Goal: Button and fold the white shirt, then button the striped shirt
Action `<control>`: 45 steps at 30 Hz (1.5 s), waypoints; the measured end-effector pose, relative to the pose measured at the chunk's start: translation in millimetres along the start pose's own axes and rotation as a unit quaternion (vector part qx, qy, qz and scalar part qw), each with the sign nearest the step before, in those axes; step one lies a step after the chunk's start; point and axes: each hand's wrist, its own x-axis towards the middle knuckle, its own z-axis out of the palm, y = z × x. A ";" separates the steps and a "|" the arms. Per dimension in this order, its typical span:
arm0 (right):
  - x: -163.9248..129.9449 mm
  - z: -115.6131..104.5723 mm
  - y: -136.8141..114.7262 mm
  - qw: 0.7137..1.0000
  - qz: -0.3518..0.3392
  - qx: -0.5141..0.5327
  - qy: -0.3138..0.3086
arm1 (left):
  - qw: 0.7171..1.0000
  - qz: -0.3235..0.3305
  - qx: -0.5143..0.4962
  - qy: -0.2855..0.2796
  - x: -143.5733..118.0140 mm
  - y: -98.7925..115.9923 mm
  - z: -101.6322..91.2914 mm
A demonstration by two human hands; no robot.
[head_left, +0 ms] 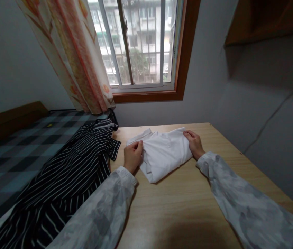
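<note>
A white garment (pixel 165 152), folded into a rough bundle, lies on the pale wooden table (pixel 172 207); it looks like a shirt. My left hand (pixel 133 155) pinches the cloth at its left side, thumb and fingers closed together. At the upper right corner, my right hand (pixel 193 142) grips the fabric between thumb and fingers. A few layers and a loose flap show along the left and lower edges of the bundle.
Left of the table, a black garment with white stripes (pixel 76 169) lies over the edge of a bed with a checkered cover (pixel 32 155). A patterned curtain (pixel 76 55) hangs by the window (pixel 141 45). A wooden shelf (pixel 268 24) juts from the right wall, with a cable (pixel 273 114) below.
</note>
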 end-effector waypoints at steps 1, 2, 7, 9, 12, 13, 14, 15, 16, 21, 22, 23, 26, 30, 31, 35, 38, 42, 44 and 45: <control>0.9 -0.8 1.6 1.000 0.002 0.002 0.004 | 1.000 -0.014 -0.018 0.003 0.8 -2.1 0.3; 1.8 -1.4 3.2 1.000 0.003 0.005 0.005 | 0.999 -0.025 -0.038 0.004 1.5 -4.0 0.9; 4.0 -1.9 8.8 1.000 0.009 0.015 -0.008 | 0.994 -0.031 -0.100 0.019 2.6 -8.2 5.1; 3.8 -1.7 8.7 1.000 0.003 0.011 -0.008 | 0.994 -0.022 -0.100 0.034 2.4 -8.7 6.4; 3.1 -1.3 7.3 1.000 -0.014 0.000 -0.001 | 0.993 -0.028 -0.107 0.039 1.9 -9.1 7.6; 2.8 -1.1 6.9 1.000 -0.020 -0.001 0.003 | 0.992 -0.040 -0.116 0.034 1.4 -8.9 8.0; 2.4 -0.9 6.5 1.000 -0.026 -0.002 0.009 | 0.990 -0.051 -0.128 0.026 0.6 -8.4 8.4; 2.0 -0.6 6.2 0.999 -0.032 -0.003 0.016 | 0.989 -0.058 -0.136 0.018 -0.4 -7.7 8.8; 1.5 -0.4 5.9 0.999 -0.037 -0.002 0.023 | 0.989 -0.057 -0.137 0.009 -1.6 -6.7 9.3; -1.0 -0.7 4.7 0.998 -0.053 -0.009 0.038 | 0.995 -0.010 -0.088 -0.048 -6.6 -1.1 10.4; -1.1 -1.1 4.4 0.997 -0.056 -0.012 0.045 | 0.993 -0.012 -0.104 -0.062 -6.7 -0.1 10.2; -1.1 -1.6 4.1 0.997 -0.061 -0.017 0.053 | 0.989 -0.018 -0.128 -0.071 -6.5 0.9 9.9; -1.5 -2.2 2.4 0.994 -0.071 -0.027 0.076 | 0.980 -0.038 -0.187 -0.063 -4.4 4.0 8.9; -5.1 1.7 -2.1 0.992 -0.085 -0.038 0.080 | 0.979 -0.044 -0.197 -0.014 -2.0 5.9 8.8; -6.5 3.3 -3.3 0.992 -0.091 -0.042 0.077 | 0.979 -0.046 -0.197 0.003 -1.7 5.4 9.0; -11.4 7.4 -6.0 0.996 -0.075 -0.031 0.036 | 0.975 -0.062 -0.209 0.038 -0.1 -0.3 9.0; -13.4 6.2 -5.0 0.998 -0.020 -0.024 -0.056 | 0.973 -0.070 -0.220 0.021 1.3 -4.9 8.9; -14.9 2.8 -4.8 0.990 0.024 -0.043 -0.136 | 0.975 -0.071 -0.208 -0.044 1.1 -6.9 10.4; -15.5 1.5 -7.0 0.987 0.035 -0.036 -0.150 | 0.973 -0.069 -0.210 -0.069 0.3 -7.2 10.6; -15.7 0.8 -8.5 0.987 0.041 -0.031 -0.155 | 0.971 -0.070 -0.215 -0.081 -0.1 -7.5 10.2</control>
